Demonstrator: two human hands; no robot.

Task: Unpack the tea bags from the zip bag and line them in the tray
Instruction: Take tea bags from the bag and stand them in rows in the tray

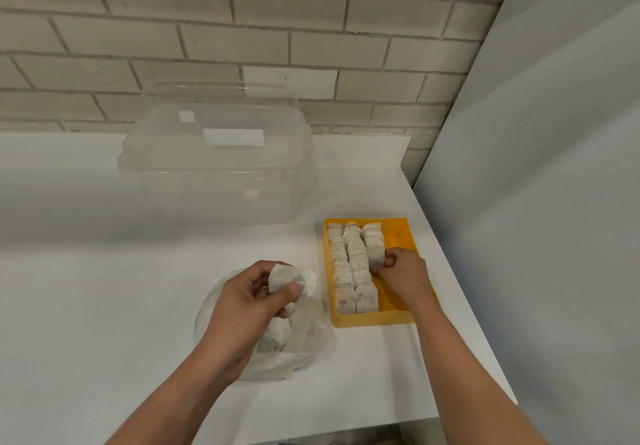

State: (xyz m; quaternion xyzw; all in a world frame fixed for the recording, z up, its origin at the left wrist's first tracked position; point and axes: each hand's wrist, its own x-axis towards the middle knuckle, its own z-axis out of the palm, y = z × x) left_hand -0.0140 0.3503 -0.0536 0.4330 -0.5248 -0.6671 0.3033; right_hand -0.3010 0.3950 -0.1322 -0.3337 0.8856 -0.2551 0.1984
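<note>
A yellow tray (398, 318) sits on the white counter at the right, with two full rows of tea bags (348, 264) and a short third row at its far end. My right hand (403, 273) is inside the tray, fingers pinching the nearest tea bag of the third row (375, 252). A clear zip bag (294, 347) with several tea bags lies left of the tray. Above it my left hand (249, 301) pinches a few tea bags (294, 280) between thumb and fingers.
A large clear plastic container with a lid (214, 154) stands behind on the white counter (104, 289). A brick wall runs along the back and a grey panel (554, 167) closes the right side. The counter's front edge is near my forearms.
</note>
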